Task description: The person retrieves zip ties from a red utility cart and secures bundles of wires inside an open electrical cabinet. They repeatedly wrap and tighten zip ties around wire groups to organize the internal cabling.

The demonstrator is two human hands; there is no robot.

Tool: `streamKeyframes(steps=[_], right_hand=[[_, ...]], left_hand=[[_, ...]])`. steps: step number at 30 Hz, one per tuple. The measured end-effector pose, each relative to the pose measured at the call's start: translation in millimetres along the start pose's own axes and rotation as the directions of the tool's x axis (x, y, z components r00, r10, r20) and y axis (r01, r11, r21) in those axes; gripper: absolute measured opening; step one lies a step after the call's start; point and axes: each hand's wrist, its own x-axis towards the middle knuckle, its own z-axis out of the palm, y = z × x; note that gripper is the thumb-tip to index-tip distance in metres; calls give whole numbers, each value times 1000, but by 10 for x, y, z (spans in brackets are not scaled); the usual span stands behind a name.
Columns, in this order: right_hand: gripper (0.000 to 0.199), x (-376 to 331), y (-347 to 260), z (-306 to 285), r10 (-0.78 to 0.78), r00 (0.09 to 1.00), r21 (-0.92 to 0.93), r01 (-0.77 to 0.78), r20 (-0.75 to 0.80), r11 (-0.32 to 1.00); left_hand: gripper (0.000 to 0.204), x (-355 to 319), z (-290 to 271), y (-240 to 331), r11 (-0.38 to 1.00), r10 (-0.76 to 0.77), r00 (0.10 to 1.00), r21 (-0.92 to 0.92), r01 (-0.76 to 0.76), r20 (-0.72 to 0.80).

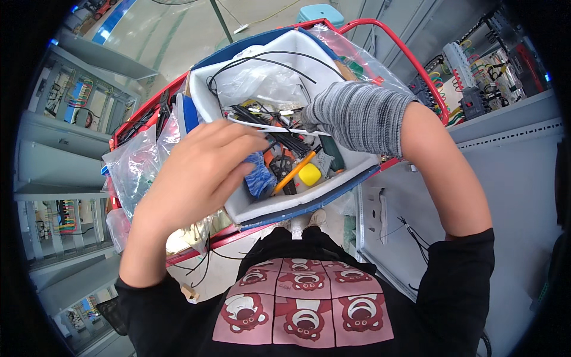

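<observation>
My left hand (pixel 205 169), bare and slightly blurred, hangs over the left side of a padded box (pixel 256 213). Its thumb stands apart from the fingers, and nothing shows between them. My right hand (pixel 342 116), in a grey striped knit glove, reaches into the box from the right. Its fingers are drawn together over the jumble of small parts; whatever they hold is hidden. Near both hands lie white strips (pixel 279 128), black cable ties (pixel 291 143), an orange-yellow pen-like stick (pixel 294 174), a yellow tape measure-like block (pixel 310 174) and a crumpled blue bundle (pixel 259 177).
The box sits on a red-framed cart (pixel 392 33) with clear plastic bags (pixel 140 160) along its left side. Black cable (pixel 279 53) loops over the box's far part. Open electrical cabinets (pixel 71 101) stand at left, with wired components (pixel 470 77) at right. A blue stool (pixel 320 14) stands beyond.
</observation>
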Motion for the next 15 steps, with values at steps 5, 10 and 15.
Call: streamKeyframes(steps=[5, 10, 15], right_hand=[[25, 194, 9, -55, -79, 997, 37, 78, 16, 996], [24, 654, -161, 143, -100, 995, -61, 98, -23, 993], [19, 1011, -375, 264, -164, 953, -185, 118, -255, 976]], left_hand=[[26, 80, 22, -101, 979, -118, 918, 197, 45, 379], [8, -24, -165, -95, 978, -33, 968, 206, -20, 250], [8, -80, -73, -145, 955, 0, 980, 290, -59, 200]])
